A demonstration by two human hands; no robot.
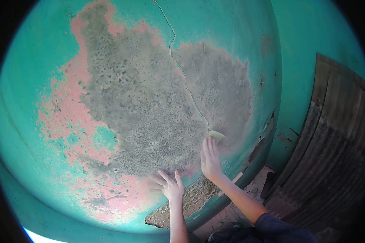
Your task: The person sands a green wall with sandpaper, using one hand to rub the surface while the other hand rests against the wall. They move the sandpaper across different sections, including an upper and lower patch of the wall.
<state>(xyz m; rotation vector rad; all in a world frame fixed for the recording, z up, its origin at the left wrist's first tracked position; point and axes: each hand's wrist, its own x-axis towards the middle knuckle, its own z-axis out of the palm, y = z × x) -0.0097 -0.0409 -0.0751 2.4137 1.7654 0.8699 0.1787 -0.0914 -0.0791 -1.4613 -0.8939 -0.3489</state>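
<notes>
A teal-painted wall (227,24) fills most of the view, with a large bare grey plaster patch (150,97) edged by pink undercoat (69,109). My right hand (210,158) presses a pale yellow-green piece of sandpaper (217,136) flat to the wall, at the lower right of the patch. Most of the sheet is hidden under the fingers. Lower and to the left, my left hand (170,187) rests on the wall with its fingers spread and holds nothing. Whitish dust coats both hands.
A thin crack (187,87) runs down the wall to the sandpaper. Below my hands, plaster has broken away, exposing a rough strip (198,190). Corrugated sheets (328,150) lean at the right, and rubble (257,184) lies near the wall's foot.
</notes>
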